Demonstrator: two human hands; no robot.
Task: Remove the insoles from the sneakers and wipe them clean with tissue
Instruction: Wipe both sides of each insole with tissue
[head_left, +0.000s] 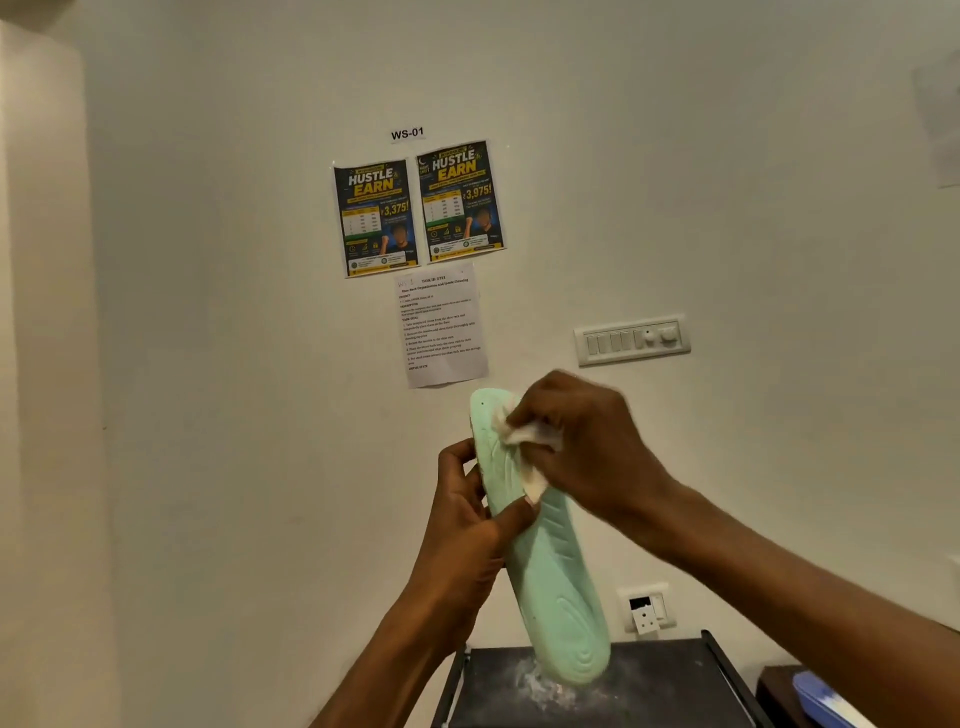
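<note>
A: Where is the insole?

B: The mint-green insole (540, 545) is out of the sneaker and held up in front of the wall. Its toe end is high and tilted left, and its heel end is low over the black shelf (665, 675). Whether the heel touches the shelf cannot be told.

A: And the hands?

B: The left hand (467, 525) grips the insole's middle from its left edge, with the thumb laid across the face. The right hand (582, 441) pinches a wadded white tissue (524, 441) against the upper part, near the toe.

A: How would the person wipe it well?

B: Probably by bracing with the left hand behind the spot being rubbed, so the foam does not bend away. The tissue should be drawn in long strokes from toe to heel along the grooves, and turned to a fresh fold once soiled. White dust (540, 688) lies on the shelf by the heel, so working over it seems sensible. The ridged rings at the heel likely need extra passes.

A: Anything readable?

B: On the far wall a small label (407, 133) reads "WS-01". Beneath it the left poster (375, 218) says "HUSTLE EARN" and "3,375!", and the right poster (460, 200) says the same with "3,975!". Lower hangs a printed sheet (441, 325) headed "TASK ID", with the rest too small to read. No brand shows on the insole. A switch panel (631, 340) sits to the right.
</note>
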